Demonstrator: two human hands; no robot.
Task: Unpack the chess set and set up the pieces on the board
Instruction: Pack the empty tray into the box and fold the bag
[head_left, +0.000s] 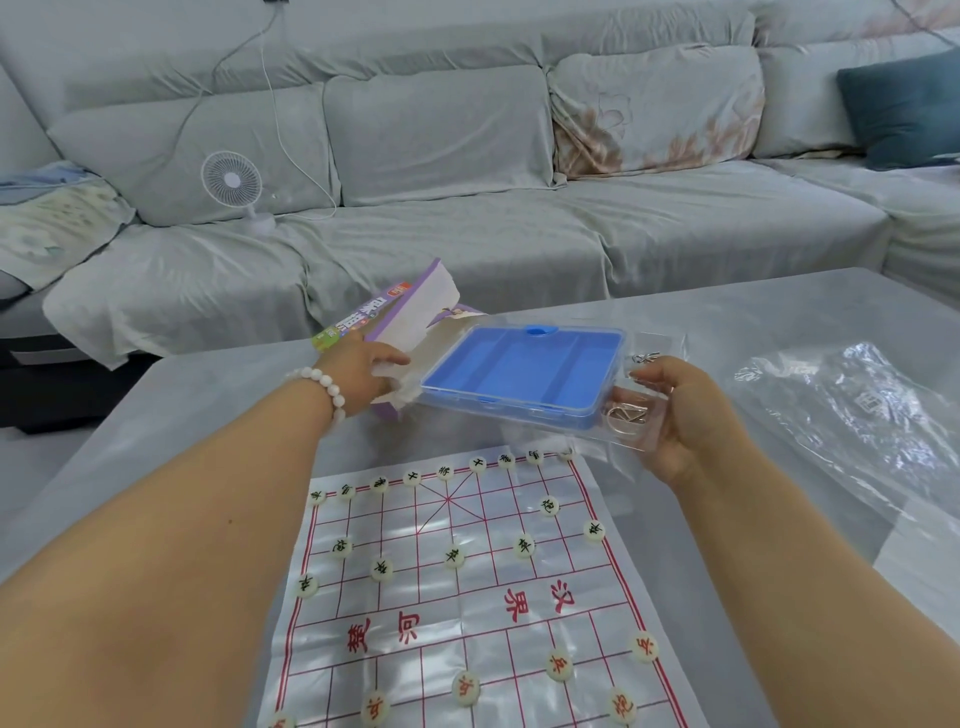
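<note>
A plastic Chinese chess board sheet (467, 597) with a red grid lies on the grey table. Several round white pieces with black characters (453, 556) stand on its far half. Several with red characters (559, 666) stand on its near half. My right hand (675, 415) grips the right end of a clear plastic case holding an empty blue tray (519, 374), lifted above the board's far edge. My left hand (363, 374) holds the open purple cardboard box (410, 312) at its mouth, next to the tray's left end.
A crumpled clear plastic wrapper (841, 405) lies on the table at the right. Beyond the table (208, 395) stands a grey sofa with a small white fan (232, 182), a cable, cushions and a folded blanket at the left.
</note>
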